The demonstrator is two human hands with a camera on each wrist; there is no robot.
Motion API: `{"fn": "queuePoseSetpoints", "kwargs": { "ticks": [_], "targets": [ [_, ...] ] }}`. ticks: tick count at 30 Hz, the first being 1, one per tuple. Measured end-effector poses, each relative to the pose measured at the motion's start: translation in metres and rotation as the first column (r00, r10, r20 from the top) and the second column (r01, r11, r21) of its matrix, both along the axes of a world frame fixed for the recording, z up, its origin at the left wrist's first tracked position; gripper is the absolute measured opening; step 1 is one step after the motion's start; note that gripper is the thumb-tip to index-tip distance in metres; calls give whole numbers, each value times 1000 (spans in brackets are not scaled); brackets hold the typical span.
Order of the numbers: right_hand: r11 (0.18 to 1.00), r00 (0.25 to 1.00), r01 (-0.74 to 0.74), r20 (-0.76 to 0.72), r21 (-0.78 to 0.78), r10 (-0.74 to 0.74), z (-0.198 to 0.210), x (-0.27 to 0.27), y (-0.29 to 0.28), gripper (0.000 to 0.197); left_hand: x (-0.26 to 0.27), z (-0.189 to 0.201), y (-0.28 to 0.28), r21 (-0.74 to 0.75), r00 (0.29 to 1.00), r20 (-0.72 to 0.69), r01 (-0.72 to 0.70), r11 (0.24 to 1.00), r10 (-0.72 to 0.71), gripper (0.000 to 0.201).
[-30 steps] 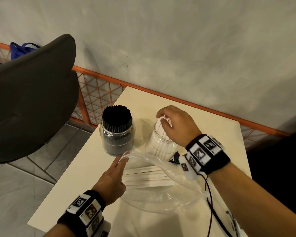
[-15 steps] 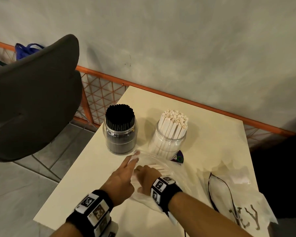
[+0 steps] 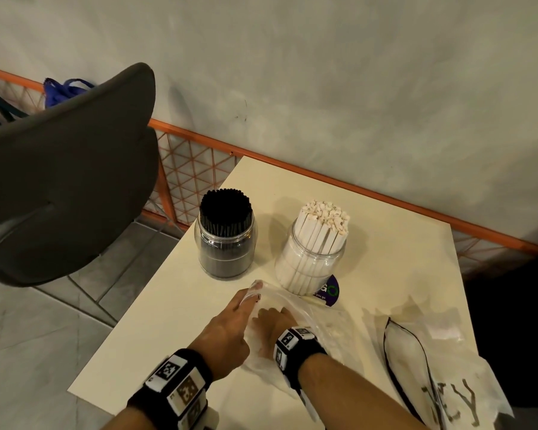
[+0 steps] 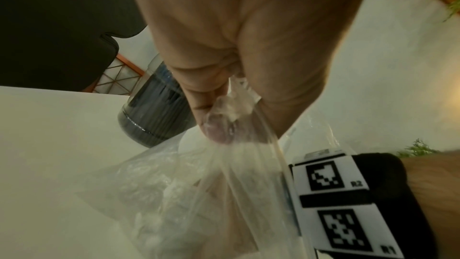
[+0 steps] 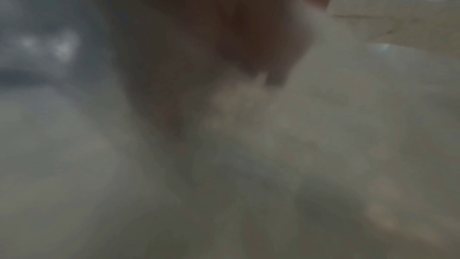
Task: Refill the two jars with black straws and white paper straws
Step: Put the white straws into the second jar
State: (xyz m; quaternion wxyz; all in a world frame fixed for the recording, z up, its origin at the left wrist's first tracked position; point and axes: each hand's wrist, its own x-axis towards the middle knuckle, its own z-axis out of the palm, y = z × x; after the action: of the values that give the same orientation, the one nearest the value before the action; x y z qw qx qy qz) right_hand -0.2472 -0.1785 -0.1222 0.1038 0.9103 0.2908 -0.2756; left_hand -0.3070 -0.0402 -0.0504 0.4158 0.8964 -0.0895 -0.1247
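Note:
On the cream table (image 3: 385,249) stand two clear jars. The left jar (image 3: 225,243) is packed with black straws (image 3: 225,209). The right jar (image 3: 311,265) is packed with white paper straws (image 3: 322,225). A clear plastic bag (image 3: 305,308) lies in front of them. My left hand (image 3: 253,293) pinches the bag's mouth between thumb and forefinger, and the left wrist view shows this pinch (image 4: 224,123) close up. My right hand (image 3: 269,319) is inside the bag up to the wrist. Its fingers are hidden under the film, and the right wrist view is a blur.
A dark chair (image 3: 66,169) stands off the table's left edge. An orange mesh rail (image 3: 199,169) runs along the wall behind. A second plastic bag with black cord (image 3: 416,361) lies at the right front. A purple label (image 3: 331,293) sits by the white jar.
My right hand left the top of the white straw jar and went down into the clear bag. My left hand kept its hold on the bag's mouth.

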Motion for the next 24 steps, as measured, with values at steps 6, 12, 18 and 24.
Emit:
{"fn": "queuePoseSetpoints", "kwargs": {
  "ticks": [6, 12, 18, 24],
  "targets": [
    [982, 980, 145, -152, 120, -126, 29, 8, -4, 38, -1, 0, 2, 4, 1000, -1, -4, 1000, 4, 83],
    [936, 968, 226, -167, 271, -185, 51, 11, -8, 27, 2, 3, 8, 22, 999, -10, -51, 998, 51, 84],
    [776, 945, 322, -226, 542, -235, 68, 6, -23, 27, 10, 2, 16, 70, 991, -84, -98, 993, 103, 81],
    [588, 967, 253, -178, 768, -184, 98, -5, -35, 19, 15, 2, 18, 100, 992, -69, -97, 990, 104, 83]
  ]
}}
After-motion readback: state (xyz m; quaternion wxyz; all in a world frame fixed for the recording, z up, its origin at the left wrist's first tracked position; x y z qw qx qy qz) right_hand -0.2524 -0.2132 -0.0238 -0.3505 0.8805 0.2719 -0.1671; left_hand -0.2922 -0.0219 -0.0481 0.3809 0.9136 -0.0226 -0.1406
